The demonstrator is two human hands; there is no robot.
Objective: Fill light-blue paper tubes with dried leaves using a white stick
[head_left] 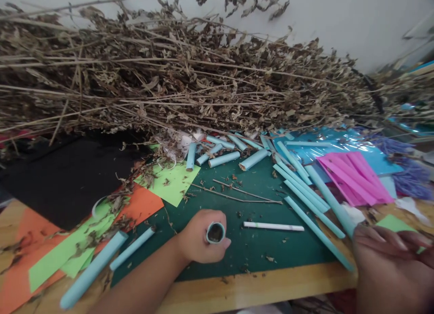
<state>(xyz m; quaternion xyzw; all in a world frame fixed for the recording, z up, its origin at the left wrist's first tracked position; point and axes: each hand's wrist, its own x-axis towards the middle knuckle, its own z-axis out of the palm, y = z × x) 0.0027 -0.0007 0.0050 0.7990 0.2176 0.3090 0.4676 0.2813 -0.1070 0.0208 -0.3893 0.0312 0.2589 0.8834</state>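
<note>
My left hand (203, 241) is wrapped round a light blue paper tube (216, 233). The tube stands upright with its round mouth facing me, and dark stuff shows inside it. At the right edge my right hand (389, 264) has its fingers curled together; whatever they hold, if anything, I cannot make out. It is close to a long blue paper tube (334, 203). Between my hands a thin white stick (274, 226) lies on the dark green mat (244, 255). Two dry twigs (237, 194) rest beyond it, with leaf crumbs scattered about.
A big heap of dried leafy stems (190, 74) spans the back against the wall. Several short blue tubes (224, 159) lie before it. Black sheet (74, 169), orange paper (144, 203) and green paper (174, 183) are left; folded pink paper (354, 178) and blue plastic wrap (342, 146) right.
</note>
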